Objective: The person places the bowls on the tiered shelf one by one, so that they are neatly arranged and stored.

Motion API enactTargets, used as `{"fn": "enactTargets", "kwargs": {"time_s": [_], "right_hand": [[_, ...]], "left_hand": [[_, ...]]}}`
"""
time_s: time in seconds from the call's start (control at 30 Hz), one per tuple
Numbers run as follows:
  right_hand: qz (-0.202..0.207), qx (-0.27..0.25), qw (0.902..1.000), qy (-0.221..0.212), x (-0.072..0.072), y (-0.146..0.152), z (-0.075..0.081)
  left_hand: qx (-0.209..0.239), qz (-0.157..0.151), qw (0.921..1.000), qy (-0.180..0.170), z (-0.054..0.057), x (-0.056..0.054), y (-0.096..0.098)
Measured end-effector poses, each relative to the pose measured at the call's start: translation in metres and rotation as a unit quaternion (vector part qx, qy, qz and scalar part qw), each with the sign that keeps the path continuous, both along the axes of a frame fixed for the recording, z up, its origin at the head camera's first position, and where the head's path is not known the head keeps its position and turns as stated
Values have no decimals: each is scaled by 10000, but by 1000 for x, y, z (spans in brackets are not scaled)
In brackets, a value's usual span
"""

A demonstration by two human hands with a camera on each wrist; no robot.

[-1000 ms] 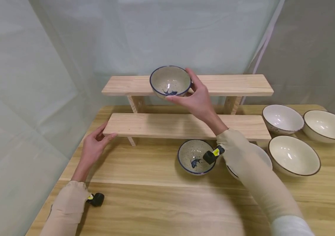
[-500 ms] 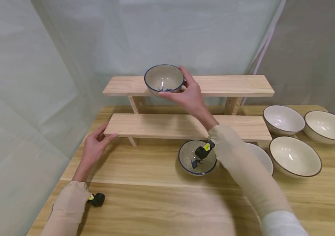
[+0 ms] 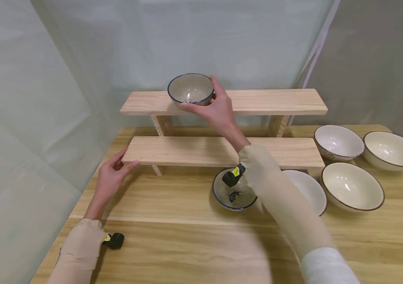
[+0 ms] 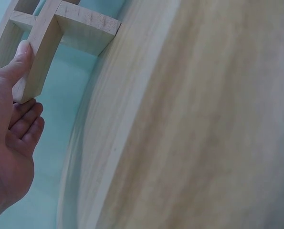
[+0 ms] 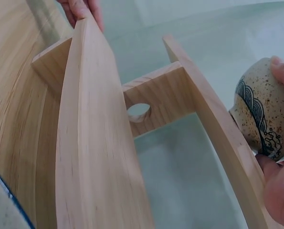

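My right hand holds a speckled grey bowl with a blue rim, thumb at the near side and fingers round the right side. The bowl is at the upper board of a two-tier wooden shelf, left of its middle. In the right wrist view, dark wave patterns mark the outside of this bowl, and its foot is right at the board. My left hand grips the left end of the lower board. The left wrist view shows the thumb on this board, fingers curled at its end.
A matching bowl with a blue fish stands before the shelf, partly behind the right wrist's camera. A white bowl is partly covered by the right sleeve. Several other bowls, including a cream one, stand on the wooden table at right.
My right hand has carried the speckled bowl leftward and slightly back along the upper board. The left hand keeps its grip on the lower board's end.
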State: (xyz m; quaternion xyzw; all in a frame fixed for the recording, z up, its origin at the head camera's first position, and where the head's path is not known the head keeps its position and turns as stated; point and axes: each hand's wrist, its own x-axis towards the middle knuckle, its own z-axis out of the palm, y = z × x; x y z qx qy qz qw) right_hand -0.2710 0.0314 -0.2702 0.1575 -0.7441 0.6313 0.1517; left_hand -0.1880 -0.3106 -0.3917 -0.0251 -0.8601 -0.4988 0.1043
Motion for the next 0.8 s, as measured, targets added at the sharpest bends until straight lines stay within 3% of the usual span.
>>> {"fn": "enactTargets", "kwargs": {"time_s": [0.23,0.63,0.8], "right_hand": [[-158,246,9996,63,-3,-9,3],[-247,921,9946,-409,-3,-12,9],[-338,1051,9932,-366,-3,-13,8]], "left_hand": [[-7,26,10000,-52,1,1,-1],[-25,-16,10000,-43,3,2,1],[-43,-15,10000,-40,2,2,0]]}}
